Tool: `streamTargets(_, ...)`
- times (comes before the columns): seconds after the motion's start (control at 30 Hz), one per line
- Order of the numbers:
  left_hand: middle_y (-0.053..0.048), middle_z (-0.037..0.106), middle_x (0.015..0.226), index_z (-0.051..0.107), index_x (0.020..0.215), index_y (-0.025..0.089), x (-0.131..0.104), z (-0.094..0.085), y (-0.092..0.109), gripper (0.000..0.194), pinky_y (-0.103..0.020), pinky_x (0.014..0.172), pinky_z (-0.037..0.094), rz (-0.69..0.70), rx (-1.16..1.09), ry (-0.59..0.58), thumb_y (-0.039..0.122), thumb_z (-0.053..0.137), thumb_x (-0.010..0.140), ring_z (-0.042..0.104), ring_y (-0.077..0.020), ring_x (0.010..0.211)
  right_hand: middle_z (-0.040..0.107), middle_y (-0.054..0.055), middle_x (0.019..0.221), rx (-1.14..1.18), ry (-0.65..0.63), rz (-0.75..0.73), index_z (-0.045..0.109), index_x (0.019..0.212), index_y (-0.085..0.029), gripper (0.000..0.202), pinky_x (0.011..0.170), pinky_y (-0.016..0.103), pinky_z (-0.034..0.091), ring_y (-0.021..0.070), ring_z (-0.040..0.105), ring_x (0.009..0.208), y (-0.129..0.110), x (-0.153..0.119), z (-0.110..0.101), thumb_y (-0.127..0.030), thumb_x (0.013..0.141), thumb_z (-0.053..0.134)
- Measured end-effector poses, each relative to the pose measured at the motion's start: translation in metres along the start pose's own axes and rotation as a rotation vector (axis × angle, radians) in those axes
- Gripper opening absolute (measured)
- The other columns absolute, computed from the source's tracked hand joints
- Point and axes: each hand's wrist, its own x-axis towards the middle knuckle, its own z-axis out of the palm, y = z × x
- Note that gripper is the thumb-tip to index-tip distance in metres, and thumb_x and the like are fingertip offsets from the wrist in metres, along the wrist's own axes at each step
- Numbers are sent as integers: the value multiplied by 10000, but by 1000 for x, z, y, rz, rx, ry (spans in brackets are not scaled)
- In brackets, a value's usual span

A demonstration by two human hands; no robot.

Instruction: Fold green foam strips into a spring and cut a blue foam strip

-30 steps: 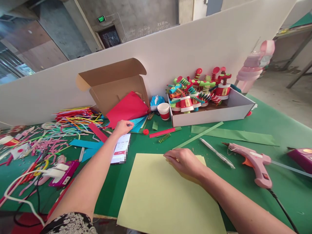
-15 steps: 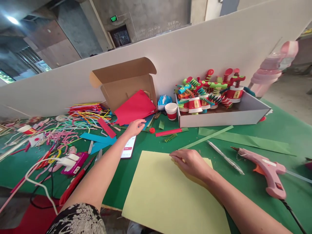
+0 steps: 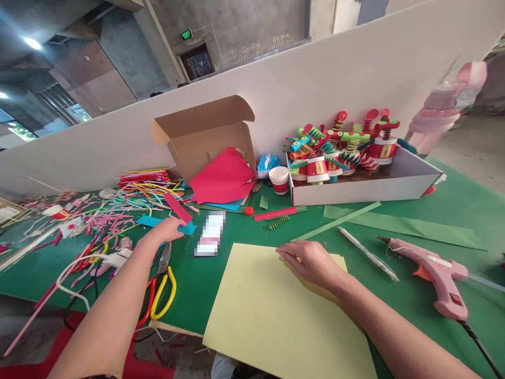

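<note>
My left hand [image 3: 172, 230] is over a blue paper strip [image 3: 148, 221], with the lower end of a red paper strip [image 3: 178, 207] at its knuckles. Its fingers point down and right, and whether they grip a strip is hidden. My right hand [image 3: 310, 263] lies on a large sheet of yellow paper [image 3: 272, 310], near its far edge. Those fingers are curled and pressed together; what they pinch, if anything, does not show. A narrow green paper strip [image 3: 339, 221] ends just beyond them. Below my left hand lie scissors [image 3: 169, 295] with red and yellow handles.
A pink glue gun [image 3: 437, 271] and a white pen [image 3: 369, 252] lie to the right. Behind are a white box [image 3: 359, 195] of paper-cup figures, paper cups [image 3: 279, 180] and red paper [image 3: 223, 179]. Pipe cleaners [image 3: 150, 181] heap at the left. A blurred-out phone [image 3: 211, 234] lies mid-table.
My left hand has moved left and toward me, from near the red paper and phone to the blue and red strips. The scissors now show fully. My right hand has stayed on the yellow paper.
</note>
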Motion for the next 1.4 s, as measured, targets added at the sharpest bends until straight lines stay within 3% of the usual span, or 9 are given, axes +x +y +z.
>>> streamTargets(0.2,-128,734,1053,723,929,227,-14,15,2,315,-368,854,514,16,141,0,188,545,671,669,-312,1032,698,43,748,-1,29,21,687,875,-233,309,576,243,392,160,617,639,1,0,-1,-342,959,410)
streamTargets(0.53,-113,745,862,709,771,238,-7,0,6,182,-349,794,519,92,177,-107,293,622,621,691,-306,913,728,49,792,6,36,36,709,913,-223,312,581,237,403,163,637,661,5,0,-3,-324,941,415)
streamTargets(0.83,-175,710,955,678,996,185,-27,-14,23,311,-443,840,488,-202,150,239,226,446,792,653,-362,980,733,59,825,33,68,24,710,922,-213,281,614,235,436,161,652,695,5,-1,-2,-285,938,440)
streamTargets(0.93,-180,679,1037,659,1015,162,-38,-37,67,308,-467,939,443,-184,37,524,230,421,832,588,-367,1096,729,65,932,102,91,62,689,1038,-222,259,666,265,480,168,659,745,4,0,0,-262,923,461)
streamTargets(1.03,-122,683,1033,616,1107,190,-65,-56,154,309,-424,933,458,-10,-170,696,243,406,885,605,-314,1062,653,95,1173,258,187,39,498,1340,-262,450,714,318,530,173,655,799,5,1,1,-323,896,534)
streamTargets(1.13,-57,695,1020,600,1124,231,-100,-61,245,258,-328,883,497,463,-395,572,255,454,913,644,-219,970,415,152,1461,397,405,-58,224,1493,-278,891,896,418,516,264,584,1126,5,1,-2,-481,768,701)
streamTargets(1.2,-52,685,1088,572,1179,241,-115,-59,281,286,-310,882,510,790,-493,430,265,523,898,641,-195,999,452,152,1431,473,493,-86,292,1467,-263,901,958,448,480,302,547,1189,3,1,-5,-535,726,727)
streamTargets(1.27,-64,659,1173,524,1253,247,-119,-55,290,390,-328,918,507,916,-572,365,313,588,874,617,-203,1069,646,116,1169,567,529,-19,494,1331,-247,678,883,424,511,279,637,1009,1,1,-10,-538,754,699)
streamTargets(1.4,-88,643,1160,573,1166,230,-102,-39,256,281,-387,967,471,697,-560,384,236,541,887,577,-229,1122,663,-1,677,852,694,215,631,1108,-224,476,704,350,525,186,624,657,3,4,-26,-475,721,750)
